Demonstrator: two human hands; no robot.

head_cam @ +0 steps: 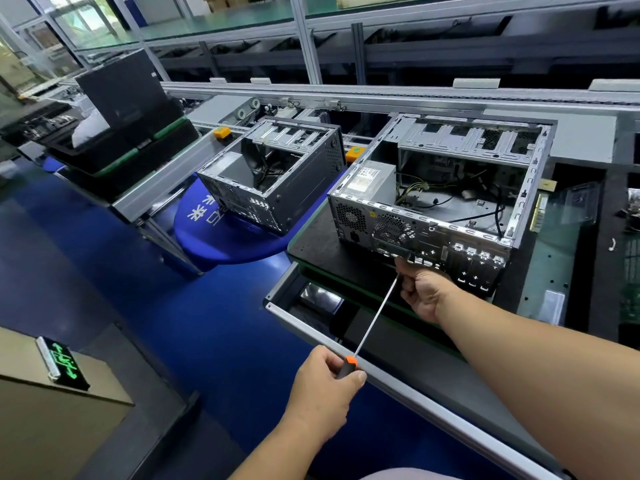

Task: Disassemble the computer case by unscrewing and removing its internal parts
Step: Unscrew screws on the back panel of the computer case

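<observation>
The open grey metal computer case (pixel 436 188) lies on a black mat (pixel 318 237) at the near edge of the workbench (pixel 398 382), its rear panel facing the person. The right hand (pixel 424 292) is curled round the thin steel shaft near the tip of a long screwdriver (pixel 375 317), just below that panel – the left hand (pixel 325 382) grips its black-and-orange handle, out past the bench's edge. A second, smaller grey case (pixel 277 174) sits further left
</observation>
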